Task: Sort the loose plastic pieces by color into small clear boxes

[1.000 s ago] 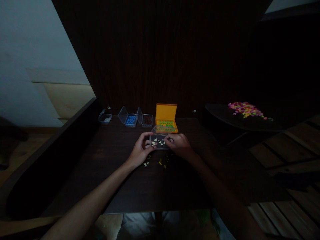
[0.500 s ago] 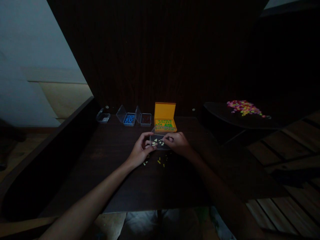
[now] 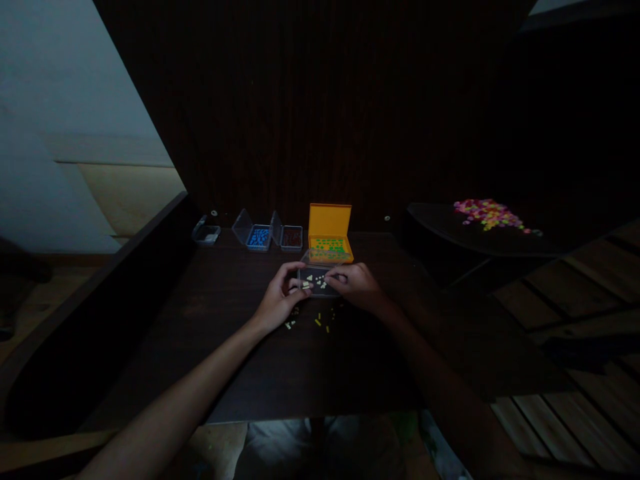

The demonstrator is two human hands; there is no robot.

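Observation:
My left hand [image 3: 281,295] is closed on the left side of a clear plastic box [image 3: 320,294], its thumb and fingers around the edge. Several small cream pieces [image 3: 310,278] lie in this box. Over its right part is my right hand [image 3: 356,285], with thumb and forefinger pinched together; anything between the tips is too small to make out. Just behind stands an open yellow box [image 3: 330,219] with green pieces [image 3: 329,247] in it. On the table in front of the clear box lie loose yellow pieces [image 3: 318,322] and pale pieces [image 3: 289,325].
Further left at the back stand open clear boxes, one with blue pieces [image 3: 259,236], one with dark red pieces [image 3: 291,237], and a small clear case [image 3: 207,235]. A heap of colourful beads [image 3: 490,213] lies on a side shelf [image 3: 435,223]. A raised board [image 3: 100,300] edges the table's left.
The cream pieces in the clear box lie slightly differently, with some more spread near my right fingertips. Both hands stay almost in place.

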